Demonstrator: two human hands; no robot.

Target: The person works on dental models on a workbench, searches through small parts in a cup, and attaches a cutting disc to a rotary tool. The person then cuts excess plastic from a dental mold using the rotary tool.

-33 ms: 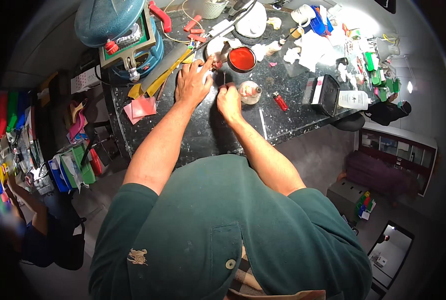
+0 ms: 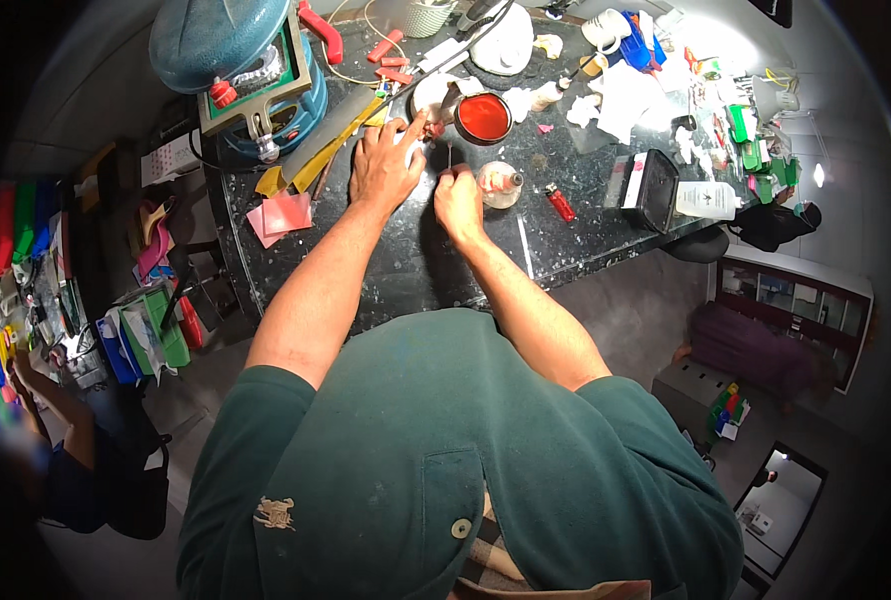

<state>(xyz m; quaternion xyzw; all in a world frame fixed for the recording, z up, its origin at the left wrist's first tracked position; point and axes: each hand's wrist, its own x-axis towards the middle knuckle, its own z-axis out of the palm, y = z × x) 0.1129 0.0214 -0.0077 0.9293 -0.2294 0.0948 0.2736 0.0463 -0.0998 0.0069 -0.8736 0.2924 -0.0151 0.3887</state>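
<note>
My left hand (image 2: 386,168) rests on the dark bench with its fingers stretched forward and apart. Its fingertips reach a small pinkish-red piece (image 2: 435,130), partly hidden beside them. Closed in a pinch, my right hand (image 2: 460,205) holds a thin tool (image 2: 450,156) whose slim end points away from me. Just right of that hand stands a round clear glass bottle (image 2: 500,187) with a narrow metal-topped neck. Beyond both hands sits a round pan of red wax (image 2: 484,118), next to a whitish round object (image 2: 434,92).
Pink sheets (image 2: 280,216) lie left of my forearm, near a blue machine (image 2: 266,100). To the right are a red lighter (image 2: 560,203), a black box (image 2: 652,190) and a white bottle (image 2: 708,200). A person's arm (image 2: 58,395) shows at far left.
</note>
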